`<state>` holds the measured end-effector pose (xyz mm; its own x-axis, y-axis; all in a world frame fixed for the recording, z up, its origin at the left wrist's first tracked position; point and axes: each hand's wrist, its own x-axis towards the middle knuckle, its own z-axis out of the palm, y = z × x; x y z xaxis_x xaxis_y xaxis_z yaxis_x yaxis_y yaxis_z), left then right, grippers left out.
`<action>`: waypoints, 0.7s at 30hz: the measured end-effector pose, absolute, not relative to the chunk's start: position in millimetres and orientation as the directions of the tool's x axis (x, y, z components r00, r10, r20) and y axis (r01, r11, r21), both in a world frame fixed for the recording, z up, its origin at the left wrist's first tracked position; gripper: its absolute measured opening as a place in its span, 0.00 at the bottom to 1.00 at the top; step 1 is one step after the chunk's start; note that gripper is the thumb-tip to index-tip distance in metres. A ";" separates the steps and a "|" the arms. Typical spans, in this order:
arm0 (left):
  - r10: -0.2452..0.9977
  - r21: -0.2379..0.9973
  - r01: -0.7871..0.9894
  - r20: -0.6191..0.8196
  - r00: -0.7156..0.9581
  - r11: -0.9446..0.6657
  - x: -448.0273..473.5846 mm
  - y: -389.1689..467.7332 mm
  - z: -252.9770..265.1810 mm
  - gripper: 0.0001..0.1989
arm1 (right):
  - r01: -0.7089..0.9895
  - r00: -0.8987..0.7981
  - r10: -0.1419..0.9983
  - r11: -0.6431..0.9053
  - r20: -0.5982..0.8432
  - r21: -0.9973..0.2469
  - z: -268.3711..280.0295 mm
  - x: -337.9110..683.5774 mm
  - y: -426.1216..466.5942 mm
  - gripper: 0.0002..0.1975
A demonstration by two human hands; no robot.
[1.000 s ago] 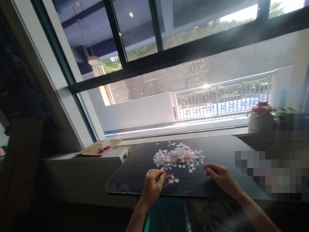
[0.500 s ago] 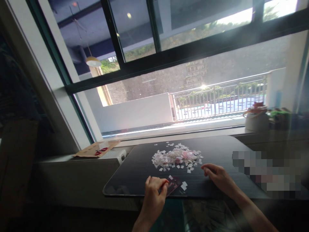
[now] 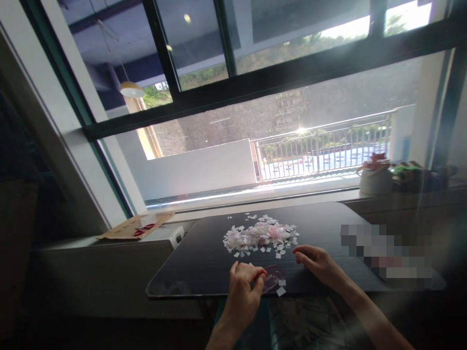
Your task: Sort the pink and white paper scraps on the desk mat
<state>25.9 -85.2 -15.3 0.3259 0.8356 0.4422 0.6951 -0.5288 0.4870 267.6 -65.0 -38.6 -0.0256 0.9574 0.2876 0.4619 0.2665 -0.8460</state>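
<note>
My left hand [image 3: 246, 283] is closed in a pinch near the front edge of the dark table [image 3: 189, 277]. From its fingertips extends a thin, see-through pinkish plastic bag [image 3: 274, 277]; the exact shape is hard to make out. Two small white paper squares [image 3: 280, 291] lie at the bag's right side. Beyond the hands is a loose heap of small white and pale pink paper pieces [image 3: 260, 236]. My right hand [image 3: 316, 264] rests by the heap's right front, fingers loosely bent, thumb a little apart from the forefinger, nothing visible in it.
Red-handled scissors [image 3: 144, 229] lie on brown paper [image 3: 124, 231] on the ledge at left, beside a white radiator [image 3: 166, 235]. A pale pot [image 3: 375, 181] stands on the sill at right. A pixelated patch covers part of the table's right side. The window is behind.
My left hand has moved right with the plastic bag, toward my right hand. The bag looks more spread out. The view has shifted slightly; my right hand keeps its pose by the heap.
</note>
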 end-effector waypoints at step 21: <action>0.832 0.486 0.867 0.523 -0.185 -0.113 -51.6 8.9 -22.2 0.11 | 0.407 -0.096 0.957 0.290 0.275 -0.866 -30.5 264.3 -74.2 0.13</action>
<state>-51.6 8.9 -22.2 -0.1851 0.8321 0.5228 0.8666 -0.1126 0.4861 264.3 -74.2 -30.5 -0.0965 0.9566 0.2748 0.4068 0.2899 -0.8663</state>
